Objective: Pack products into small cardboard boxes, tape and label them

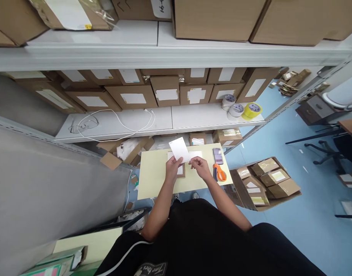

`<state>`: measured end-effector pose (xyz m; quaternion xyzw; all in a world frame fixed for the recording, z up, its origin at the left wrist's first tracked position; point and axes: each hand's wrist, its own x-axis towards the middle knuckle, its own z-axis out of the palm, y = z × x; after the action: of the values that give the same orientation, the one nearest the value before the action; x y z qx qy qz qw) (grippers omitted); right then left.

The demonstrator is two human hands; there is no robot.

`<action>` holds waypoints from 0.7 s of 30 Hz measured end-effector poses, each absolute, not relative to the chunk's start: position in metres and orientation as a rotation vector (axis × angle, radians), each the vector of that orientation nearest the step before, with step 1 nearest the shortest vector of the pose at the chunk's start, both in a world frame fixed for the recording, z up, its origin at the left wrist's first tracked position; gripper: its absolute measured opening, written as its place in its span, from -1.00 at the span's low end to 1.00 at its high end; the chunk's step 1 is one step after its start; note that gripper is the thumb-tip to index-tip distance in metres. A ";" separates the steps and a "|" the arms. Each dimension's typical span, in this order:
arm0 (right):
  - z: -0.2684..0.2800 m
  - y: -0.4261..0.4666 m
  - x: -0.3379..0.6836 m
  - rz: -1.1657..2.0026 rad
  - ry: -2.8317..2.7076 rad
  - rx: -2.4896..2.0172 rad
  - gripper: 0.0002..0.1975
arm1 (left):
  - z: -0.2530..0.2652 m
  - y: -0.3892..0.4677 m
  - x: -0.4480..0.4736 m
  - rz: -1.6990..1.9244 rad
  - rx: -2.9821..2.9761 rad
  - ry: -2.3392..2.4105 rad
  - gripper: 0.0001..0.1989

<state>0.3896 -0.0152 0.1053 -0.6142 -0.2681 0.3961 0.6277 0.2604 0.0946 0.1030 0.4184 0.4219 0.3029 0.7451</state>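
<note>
White sheet is what I have in front of me in the head view, held up at a slant over the counter, between my two hands. My left hand pinches it at its lower edge, thumb on top. My right hand is just beside the sheet's lower right corner with its fingers bent in; at this size I cannot tell whether they are pinching the edge or only near it. Below, on the counter, I see white paper and, partly hidden by my left hand, a brown cardboard piece with a white patch. To the right of my right hand lies an orange roll with a dark handle, and a blurred phone just beyond it. Past the counter, the shelf carries labelled boxes, a loose white cable, two white tape rolls and a yellow tape roll. On the blue floor to the right, an open carton holds taped boxes.
</note>
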 end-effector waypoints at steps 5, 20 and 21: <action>0.109 -0.033 0.409 0.919 -0.657 -1.380 -0.73 | 0.106 0.077 0.277 0.643 1.117 1.075 -0.13; 0.105 -0.067 0.445 0.962 -0.765 -1.238 -0.77 | 0.111 0.034 0.308 0.586 1.126 0.926 -0.46; 0.104 -0.066 0.445 0.965 -0.760 -1.239 -0.78 | 0.111 0.033 0.308 0.564 1.072 0.907 -0.39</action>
<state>0.4454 -0.0659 0.1044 -0.5438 -0.3337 0.4238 0.6429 0.3077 0.0334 0.1111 0.4862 0.4114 0.2558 0.7273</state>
